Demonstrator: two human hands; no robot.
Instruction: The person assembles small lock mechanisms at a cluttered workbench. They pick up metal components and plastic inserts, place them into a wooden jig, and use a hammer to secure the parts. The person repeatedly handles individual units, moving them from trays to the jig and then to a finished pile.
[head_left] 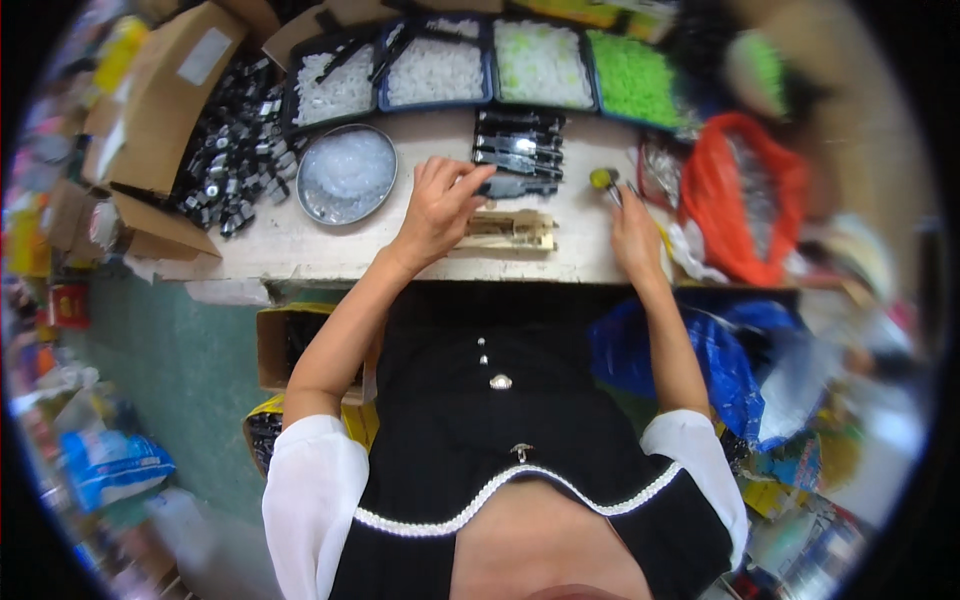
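My left hand (440, 208) hovers above the bench with fingers pinched together, just over the left end of a cream-coloured block-like jig (530, 232). Whatever is between its fingertips is hidden or too small to make out. Beyond the jig, dark flat parts with shiny metal faces (520, 150) lie stacked in a row; the nearest dark piece (525, 187) is beside my left fingertips. My right hand (637, 238) is closed around a small hammer-like tool (605, 180) with a rounded yellow-green head, held over the bench right of the jig.
A round metal bowl (384, 200) of clear small pieces stands left. Beyond it are trays of white (435, 72) and green pieces (630, 78). Black-and-silver parts (235, 150) spill from a cardboard box (185, 90). A red bag (700, 190) stands right.
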